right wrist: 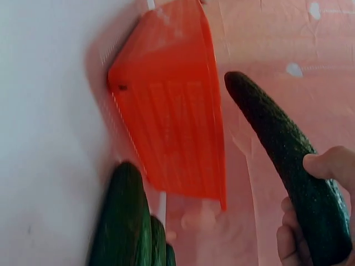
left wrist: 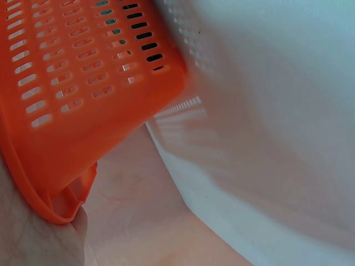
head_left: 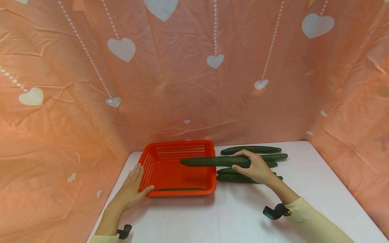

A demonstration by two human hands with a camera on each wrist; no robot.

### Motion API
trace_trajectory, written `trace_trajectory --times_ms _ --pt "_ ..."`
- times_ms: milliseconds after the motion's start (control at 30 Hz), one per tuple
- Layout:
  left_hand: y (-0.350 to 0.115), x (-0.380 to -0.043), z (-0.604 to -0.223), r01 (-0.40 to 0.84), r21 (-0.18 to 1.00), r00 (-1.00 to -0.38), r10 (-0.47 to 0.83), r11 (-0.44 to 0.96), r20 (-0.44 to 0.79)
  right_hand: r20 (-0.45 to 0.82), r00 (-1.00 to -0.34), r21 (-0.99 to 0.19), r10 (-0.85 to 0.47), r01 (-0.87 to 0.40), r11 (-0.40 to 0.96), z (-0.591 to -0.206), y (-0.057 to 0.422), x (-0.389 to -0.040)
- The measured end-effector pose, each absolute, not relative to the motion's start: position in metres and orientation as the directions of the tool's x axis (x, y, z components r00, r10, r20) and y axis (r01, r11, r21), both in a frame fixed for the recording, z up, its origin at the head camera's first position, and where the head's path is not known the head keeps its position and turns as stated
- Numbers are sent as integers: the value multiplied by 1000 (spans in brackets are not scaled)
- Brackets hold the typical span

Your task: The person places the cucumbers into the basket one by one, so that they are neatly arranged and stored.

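My right hand (head_left: 256,168) grips a long dark green cucumber (head_left: 209,161) near its right end, thumb on one side and fingers on the other. Raised above the table, the cucumber reaches left over the rim of a red plastic basket (head_left: 211,194). In the right wrist view the held cucumber (right wrist: 272,127) slants up beside the basket wall (right wrist: 177,127). My left hand (head_left: 130,187) rests with straight fingers on the basket's left rim, thumb at the front corner. Inside, along the front wall, a cucumber (head_left: 179,189) shows as a thin green strip.
Several more cucumbers (head_left: 250,149) lie side by side on the white table (head_left: 243,216), right of the basket. Behind and at both sides hangs a pink-orange cloth (head_left: 170,84) with white hearts. Dark wrist straps (head_left: 275,212) sit at the sleeves.
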State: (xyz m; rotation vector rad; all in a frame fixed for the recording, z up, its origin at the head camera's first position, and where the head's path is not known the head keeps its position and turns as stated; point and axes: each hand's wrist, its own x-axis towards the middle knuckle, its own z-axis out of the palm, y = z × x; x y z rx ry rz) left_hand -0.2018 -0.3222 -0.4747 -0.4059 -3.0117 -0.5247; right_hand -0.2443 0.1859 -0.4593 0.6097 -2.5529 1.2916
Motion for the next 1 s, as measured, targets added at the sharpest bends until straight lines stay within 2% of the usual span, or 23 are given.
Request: trace_trajectory --times_ms 567,733,1000 --pt "-322 -203 -474 270 334 -963 251 903 100 360 -836 -728 -415 -530 436 -462 100 -253" --pt "-323 -203 -474 271 334 -963 251 903 103 342 -831 -761 -439 -519 390 -465 80 -254" --pt "-323 -202 -474 272 331 -962 253 904 99 293 -844 -773 -449 -486 409 -466 53 -252"
